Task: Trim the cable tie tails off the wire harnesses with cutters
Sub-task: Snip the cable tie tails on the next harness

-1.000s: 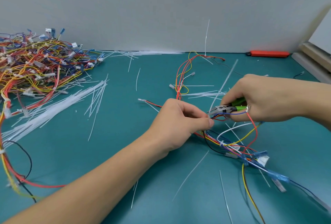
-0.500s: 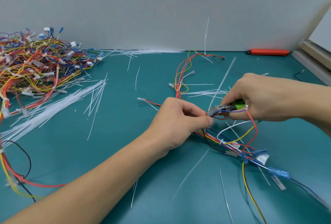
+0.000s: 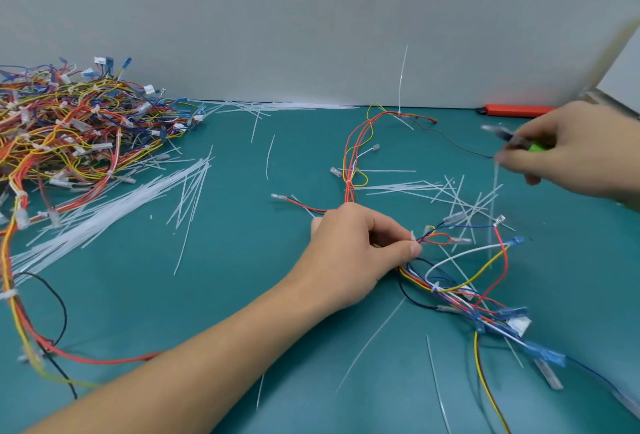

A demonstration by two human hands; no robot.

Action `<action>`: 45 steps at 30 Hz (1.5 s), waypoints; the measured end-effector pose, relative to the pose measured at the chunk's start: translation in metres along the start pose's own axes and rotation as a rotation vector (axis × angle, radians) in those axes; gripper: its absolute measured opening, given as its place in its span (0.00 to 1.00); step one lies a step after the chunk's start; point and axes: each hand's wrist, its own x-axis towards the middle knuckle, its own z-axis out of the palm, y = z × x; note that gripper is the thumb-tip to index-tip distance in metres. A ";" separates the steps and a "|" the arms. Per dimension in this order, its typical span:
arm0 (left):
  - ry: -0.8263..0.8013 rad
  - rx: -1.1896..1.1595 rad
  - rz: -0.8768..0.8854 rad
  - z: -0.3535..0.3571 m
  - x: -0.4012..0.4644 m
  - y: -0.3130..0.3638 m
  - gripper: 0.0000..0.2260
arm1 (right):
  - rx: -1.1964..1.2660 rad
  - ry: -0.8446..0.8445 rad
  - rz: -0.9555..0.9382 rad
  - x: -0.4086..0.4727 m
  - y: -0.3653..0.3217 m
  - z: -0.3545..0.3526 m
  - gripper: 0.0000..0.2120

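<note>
Your left hand (image 3: 360,253) is pinching the harness (image 3: 450,281) at center; right hand (image 3: 568,159), at 2 o'clock, is gripping the cutters (image 3: 509,139) w/ a tie tail (image 3: 493,198).

Teal surface against a pale wall

The teal surface (image 3: 207,312) runs back to a plain grey-white wall (image 3: 277,17). A flat orange-red object (image 3: 516,110) lies at the far right, along the wall's foot.

The worktop (image 3: 214,295) is plain teal; the wall (image 3: 311,17) behind it is pale grey. The wire harness (image 3: 460,281) combines red, yellow, blue, white and black wires with blue terminal sleeves, and the cut tie tails (image 3: 104,218) are translucent white. The cutters (image 3: 519,143) have a green handle, and an orange-red tool (image 3: 516,110) lies by the wall.
</note>
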 end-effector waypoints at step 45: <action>0.162 -0.205 -0.154 -0.077 0.026 -0.020 0.16 | 0.275 0.101 -0.491 -0.075 -0.102 0.078 0.07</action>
